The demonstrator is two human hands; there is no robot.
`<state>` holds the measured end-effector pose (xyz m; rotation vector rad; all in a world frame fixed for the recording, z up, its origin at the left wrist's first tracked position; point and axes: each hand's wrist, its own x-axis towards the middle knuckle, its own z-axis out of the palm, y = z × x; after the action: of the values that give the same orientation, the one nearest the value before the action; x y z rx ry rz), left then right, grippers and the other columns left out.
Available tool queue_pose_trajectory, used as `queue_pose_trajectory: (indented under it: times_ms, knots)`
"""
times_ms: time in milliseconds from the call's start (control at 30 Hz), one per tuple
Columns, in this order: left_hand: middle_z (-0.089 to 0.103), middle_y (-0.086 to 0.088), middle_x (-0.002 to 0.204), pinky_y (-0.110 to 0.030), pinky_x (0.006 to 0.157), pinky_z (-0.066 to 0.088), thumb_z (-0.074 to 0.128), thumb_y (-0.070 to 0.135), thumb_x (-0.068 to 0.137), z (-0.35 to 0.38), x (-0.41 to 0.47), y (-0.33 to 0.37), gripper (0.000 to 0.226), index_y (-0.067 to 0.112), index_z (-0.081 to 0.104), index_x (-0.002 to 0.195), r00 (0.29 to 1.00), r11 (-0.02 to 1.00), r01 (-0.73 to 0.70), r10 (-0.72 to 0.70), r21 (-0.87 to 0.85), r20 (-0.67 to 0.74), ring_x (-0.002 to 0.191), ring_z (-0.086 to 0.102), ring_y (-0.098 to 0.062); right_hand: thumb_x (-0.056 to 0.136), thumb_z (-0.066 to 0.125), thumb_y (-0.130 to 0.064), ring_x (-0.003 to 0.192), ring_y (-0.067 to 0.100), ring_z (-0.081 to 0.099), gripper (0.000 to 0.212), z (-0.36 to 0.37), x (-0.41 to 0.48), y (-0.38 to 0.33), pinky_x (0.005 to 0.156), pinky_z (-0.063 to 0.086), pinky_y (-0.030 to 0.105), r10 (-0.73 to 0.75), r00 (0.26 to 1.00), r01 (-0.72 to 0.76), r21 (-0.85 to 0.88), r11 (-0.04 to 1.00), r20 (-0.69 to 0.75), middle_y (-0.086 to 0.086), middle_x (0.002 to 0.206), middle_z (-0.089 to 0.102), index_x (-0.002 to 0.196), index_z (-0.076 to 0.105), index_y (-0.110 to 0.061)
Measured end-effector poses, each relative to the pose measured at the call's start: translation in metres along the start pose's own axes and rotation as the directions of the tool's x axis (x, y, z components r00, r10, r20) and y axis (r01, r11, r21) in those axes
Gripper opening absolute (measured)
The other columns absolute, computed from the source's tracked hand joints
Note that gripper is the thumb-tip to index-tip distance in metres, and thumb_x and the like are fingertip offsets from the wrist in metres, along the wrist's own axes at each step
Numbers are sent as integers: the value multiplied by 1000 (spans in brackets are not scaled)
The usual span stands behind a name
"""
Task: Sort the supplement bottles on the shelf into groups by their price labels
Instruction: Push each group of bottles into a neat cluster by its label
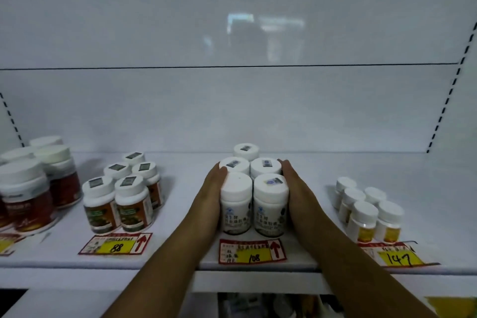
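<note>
Left hand at nine o'clock and right hand at three are pressing open palms against the white supplement bottles; likely squaring them behind the 108 label.

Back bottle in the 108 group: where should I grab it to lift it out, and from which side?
Grip the back bottle by its white cap, from above, fingers left and right of it. It stands upright, its body hidden behind the second-row bottles, and the left hand and right hand flank the four in front, so likely only the cap is reachable.
</note>
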<state>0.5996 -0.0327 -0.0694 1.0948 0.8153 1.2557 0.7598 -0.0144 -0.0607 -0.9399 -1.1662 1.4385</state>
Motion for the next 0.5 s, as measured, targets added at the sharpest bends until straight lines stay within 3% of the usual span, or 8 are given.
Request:
queue_pose_trajectory:
  times_ms: [300,367,433,500]
  knots:
    - [64,-1,125,-53,100,43,48,60,80,-1,-2,-1,51,38,55,125,997,999,-6,8,37,-75,113,62,-27,95,30,-48,96,11,67,42,2,-10,-9,85,50,32,-13,1000,13,-5,1000,27,-5,103,73,108,66,-29]
    - [64,-1,127,-53,100,43,46,60,80,-1,-2,-1,51,39,54,126,998,999,-3,6,38,-58,114,61,-27,96,32,-46,109,5,58,41,2,-12,-13,94,44,29,-110,992,105,-71,992,-65,-8,121,65,120,60,-28]
    - [61,-1,130,-54,102,40,43,59,84,0,-3,1,48,39,52,127,999,999,-5,7,39,-45,117,59,-28,97,37,-40,120,2,44,40,3,-9,-26,104,33,28,-301,934,255,-230,939,-193,-10,136,51,131,51,-24]
    - [60,-1,131,-55,103,39,43,55,88,2,-3,3,44,38,51,128,998,998,-22,25,54,-52,118,57,-29,94,47,-36,115,2,45,32,8,3,-50,95,34,21,-423,889,338,-373,864,-174,-12,129,53,124,56,-28]
